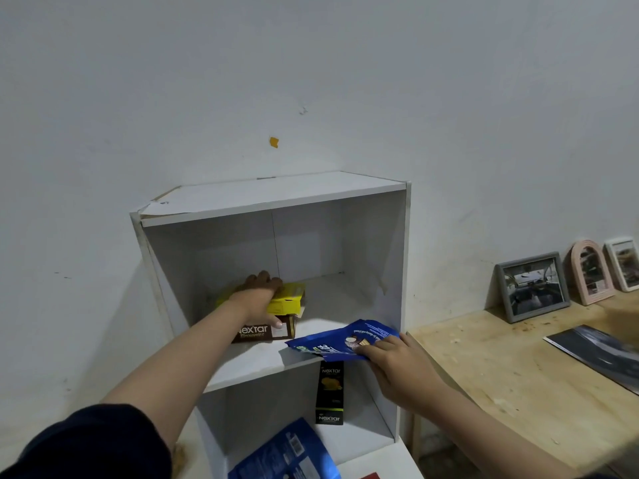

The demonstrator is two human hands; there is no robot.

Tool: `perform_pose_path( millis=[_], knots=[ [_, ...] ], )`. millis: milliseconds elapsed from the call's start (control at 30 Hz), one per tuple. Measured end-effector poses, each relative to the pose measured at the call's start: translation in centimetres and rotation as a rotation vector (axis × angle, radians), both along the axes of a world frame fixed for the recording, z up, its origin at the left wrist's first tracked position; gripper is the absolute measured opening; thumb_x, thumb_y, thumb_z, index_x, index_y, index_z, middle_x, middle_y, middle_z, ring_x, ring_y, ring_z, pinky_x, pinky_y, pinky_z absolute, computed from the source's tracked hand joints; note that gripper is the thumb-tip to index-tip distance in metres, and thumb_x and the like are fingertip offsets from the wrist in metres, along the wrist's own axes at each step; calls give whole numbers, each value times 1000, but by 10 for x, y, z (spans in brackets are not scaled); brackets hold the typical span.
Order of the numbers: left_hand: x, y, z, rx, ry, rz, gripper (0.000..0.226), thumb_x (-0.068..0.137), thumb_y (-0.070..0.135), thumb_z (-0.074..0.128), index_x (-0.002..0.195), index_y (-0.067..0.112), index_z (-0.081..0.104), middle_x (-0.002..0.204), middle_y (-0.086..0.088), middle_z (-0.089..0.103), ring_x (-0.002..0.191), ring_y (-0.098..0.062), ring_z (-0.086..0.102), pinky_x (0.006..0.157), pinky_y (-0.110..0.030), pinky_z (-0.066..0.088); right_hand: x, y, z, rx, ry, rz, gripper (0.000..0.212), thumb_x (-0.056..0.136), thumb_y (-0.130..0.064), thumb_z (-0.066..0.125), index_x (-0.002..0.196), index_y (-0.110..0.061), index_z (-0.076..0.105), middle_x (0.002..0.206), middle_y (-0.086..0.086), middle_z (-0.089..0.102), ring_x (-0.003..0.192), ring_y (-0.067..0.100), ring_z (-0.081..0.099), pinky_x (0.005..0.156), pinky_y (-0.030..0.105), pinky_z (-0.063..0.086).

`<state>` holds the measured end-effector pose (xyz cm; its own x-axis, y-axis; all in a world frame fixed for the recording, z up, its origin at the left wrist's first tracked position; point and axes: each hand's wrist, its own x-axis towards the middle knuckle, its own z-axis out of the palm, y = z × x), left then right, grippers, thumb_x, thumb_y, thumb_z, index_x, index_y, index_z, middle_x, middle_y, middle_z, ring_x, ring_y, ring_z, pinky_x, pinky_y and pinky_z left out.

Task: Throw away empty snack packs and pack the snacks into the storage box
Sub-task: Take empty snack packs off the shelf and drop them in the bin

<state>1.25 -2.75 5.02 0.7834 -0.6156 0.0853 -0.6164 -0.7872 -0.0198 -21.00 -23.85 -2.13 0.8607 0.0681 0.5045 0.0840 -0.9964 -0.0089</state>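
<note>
A white shelf unit stands against a pale wall and serves as the landmark here. Reaching into its upper compartment from the left, the left hand lies over a yellow snack box, fingers spread across the top and thumb down at the front edge; its grip is grasping that box. The yellow snack box sits stacked on a brown brownies box, which rests on the middle shelf board toward the left side of the compartment. At the front edge of that same board, right of the stacked boxes, a blue snack pouch lies tilted and partly overhanging the edge, and the right hand has its grip closed on the pouch's right end, fingers on top. Directly below, in the lower compartment of the shelf unit, a black snack box stands upright near the middle. In front of the lower compartment, at the bottom of the view, a second blue pouch lies with its printed back facing up; what it rests on cannot be told. To the right of the shelf unit is a wooden bench, carrying a grey picture frame, a pink arched frame and a white frame along the wall, with a dark printed sheet lying nearer the front.
</note>
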Motion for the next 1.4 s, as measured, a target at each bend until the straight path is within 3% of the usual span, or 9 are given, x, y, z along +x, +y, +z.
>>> perform_pose_path(
  millis=[133, 367, 500, 733, 867, 1133, 1267, 1333, 1400],
  knots=[
    [-6, 4, -19, -56, -50, -50, 82, 64, 56, 76, 125, 14, 41, 127, -8, 50, 113, -27, 50, 87, -34, 43, 1, 3, -2, 1, 59, -14, 37, 87, -44, 32, 106, -35, 64, 93, -15, 72, 85, 9, 67, 77, 35, 54],
    [-2, 18, -29, 50, -103, -22, 107, 49, 54, 84, 138, 29, 30, 140, -5, 43, 126, -30, 43, 98, -37, 43, 3, 1, -5, 19, 160, 15, 40, 93, -43, 35, 125, -30, 55, 120, -7, 66, 113, 16, 58, 100, 40, 40],
    [3, 17, -27, 90, -153, -37, 100, 55, 54, 82, 137, 28, 31, 135, -7, 50, 122, -30, 47, 97, -37, 42, -1, 0, -2, 58, 216, 32, 41, 96, -41, 36, 133, -28, 48, 131, -5, 58, 124, 16, 49, 107, 37, 31],
    [-6, 15, -9, 196, -258, -68, 63, 75, 39, 73, 126, 19, 42, 119, -8, 63, 108, -29, 57, 80, -39, 49, -5, -3, 3, 49, 176, 27, 65, 86, -51, 11, 127, -28, 55, 122, -5, 65, 113, 19, 57, 100, 38, 38],
    [-12, 16, -3, 205, -321, -50, 56, 81, 33, 67, 129, 19, 41, 116, -9, 64, 106, -29, 59, 79, -39, 51, -6, -5, 7, 52, 173, 35, 66, 83, -50, 10, 128, -28, 54, 122, -5, 64, 113, 20, 57, 101, 39, 38],
    [-8, 19, 25, 137, -111, -49, 46, 70, 37, 76, 108, 23, 55, 112, -2, 64, 105, -23, 58, 78, -32, 44, 0, -11, 9, 71, 260, 18, 61, 89, -51, 9, 136, -33, 43, 138, -8, 52, 128, 15, 44, 112, 37, 29],
    [-7, 19, 28, 144, -58, -84, 57, 69, 49, 75, 115, 24, 53, 117, -1, 63, 107, -22, 57, 80, -32, 44, 4, -7, 9, 40, 262, 12, 58, 90, -47, 10, 136, -32, 43, 135, -7, 54, 126, 16, 46, 109, 36, 29],
    [-8, 21, 14, 130, 0, -96, 79, 58, 59, 77, 122, 24, 48, 122, -1, 61, 109, -21, 56, 83, -32, 46, 5, -2, 8, 39, 272, 16, 68, 85, -50, 2, 135, -31, 44, 133, -6, 56, 124, 17, 48, 108, 37, 29],
    [-7, 22, 0, 127, 16, -114, 99, 45, 66, 79, 126, 24, 43, 127, 0, 57, 111, -20, 54, 87, -31, 46, 8, 0, 5, 54, 294, 34, 53, 94, -47, 15, 135, -31, 44, 133, -6, 56, 125, 17, 47, 109, 38, 28]
  ],
)
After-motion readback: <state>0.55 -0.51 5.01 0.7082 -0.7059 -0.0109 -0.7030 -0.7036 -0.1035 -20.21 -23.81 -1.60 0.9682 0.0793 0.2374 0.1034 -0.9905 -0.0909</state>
